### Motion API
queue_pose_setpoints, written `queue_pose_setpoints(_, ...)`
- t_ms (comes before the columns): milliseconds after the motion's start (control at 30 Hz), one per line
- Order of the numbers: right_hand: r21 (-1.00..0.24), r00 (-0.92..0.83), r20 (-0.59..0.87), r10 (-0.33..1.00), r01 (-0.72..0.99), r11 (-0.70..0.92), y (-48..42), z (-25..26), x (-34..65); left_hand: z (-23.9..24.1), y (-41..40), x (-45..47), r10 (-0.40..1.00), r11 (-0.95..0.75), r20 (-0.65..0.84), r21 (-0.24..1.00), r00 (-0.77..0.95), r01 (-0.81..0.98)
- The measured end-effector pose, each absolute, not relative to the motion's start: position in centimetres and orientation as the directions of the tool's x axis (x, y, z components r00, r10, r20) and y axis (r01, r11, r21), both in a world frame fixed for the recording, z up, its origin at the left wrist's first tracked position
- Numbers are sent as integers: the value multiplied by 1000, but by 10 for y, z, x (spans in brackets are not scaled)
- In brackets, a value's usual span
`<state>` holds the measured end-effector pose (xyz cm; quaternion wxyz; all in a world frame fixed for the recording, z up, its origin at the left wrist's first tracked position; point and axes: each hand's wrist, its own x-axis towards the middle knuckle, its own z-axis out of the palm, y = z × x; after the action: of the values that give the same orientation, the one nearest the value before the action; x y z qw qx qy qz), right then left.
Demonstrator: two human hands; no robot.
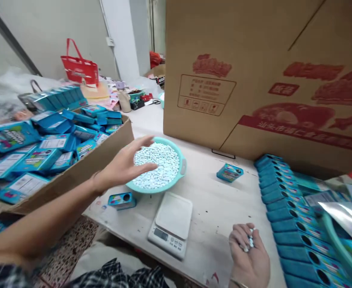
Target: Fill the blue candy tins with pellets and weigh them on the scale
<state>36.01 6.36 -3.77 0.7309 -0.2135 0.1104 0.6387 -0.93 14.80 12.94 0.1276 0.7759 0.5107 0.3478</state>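
Observation:
My left hand (133, 159) reaches over the near left side of a turquoise bowl (183, 168), fingers and thumb apart with nothing between them. Small pale blue candies (160, 166) fill the bowl. My right hand (249, 254) is palm up over the right of the table, fingers curled round several candies (250, 240). Between the hands lies a white kitchen scale (174, 222), its platform bare and its display unreadable. One small blue box (122, 201) rests by the bowl's near left edge. Another blue box (230, 172) stands farther right.
A long row of blue boxes (296, 228) with dark round holes lines the right side. At left, a cardboard carton (115, 140) is heaped with blue boxes. A big printed carton (254, 100) walls off the back. A turquoise basket (338, 240) sits far right.

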Motion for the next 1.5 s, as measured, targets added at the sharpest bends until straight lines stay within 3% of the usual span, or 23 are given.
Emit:
queue_pose_setpoints(133, -218, 57, -403, 914, -975, -35, 91, -15, 310, 57, 58, -72, 899, -166, 424, 565, -112, 808)
queue_pose_setpoints(267, -274, -52, -367, 929, -948, -162, 117, 13, 249, -18, 35, -82, 939, -84, 322, 564, -125, 821)
queue_pose_setpoints(367, -285, -149, -342, 928, -924, -254, 126, 26, 208, -37, 38, -82, 975, -99, 216, 639, -55, 763)
queue_pose_setpoints(533, -301, -222, -337, 915, -895, -328, 129, 36, 172, -16, 33, -78, 983, -156, 185, 759, 20, 632)
queue_pose_setpoints(667, -318, -134, -348, 928, -914, -251, 129, 39, 185, 11, 34, -46, 959, -283, 228, 804, 168, 522)
queue_pose_setpoints(833, -346, -1, -342, 940, -929, -127, 119, 35, 226, 9, 69, 25, 872, -453, 246, 735, 423, 505)
queue_pose_setpoints(967, -335, 37, -346, 937, -938, -86, 108, 23, 253, -5, 93, 60, 841, -498, 200, 650, 503, 574)
queue_pose_setpoints(1100, -328, 73, -388, 919, -943, -64, 100, 13, 272, 8, 80, 40, 830, -558, 420, 620, 368, 551)
queue_pose_setpoints(1200, -330, 129, -426, 896, -944, -21, 97, 7, 280, 28, 60, 5, 826, -504, 560, 685, 62, 526)
queue_pose_setpoints(1333, -327, 114, -420, 900, -944, -33, 98, 0, 278, 32, 45, -23, 869, -338, 451, 842, -204, 419)
queue_pose_setpoints(1500, -331, 79, -418, 905, -941, -71, 104, -1, 262, 17, 43, -14, 956, -237, 279, 916, -88, 325)
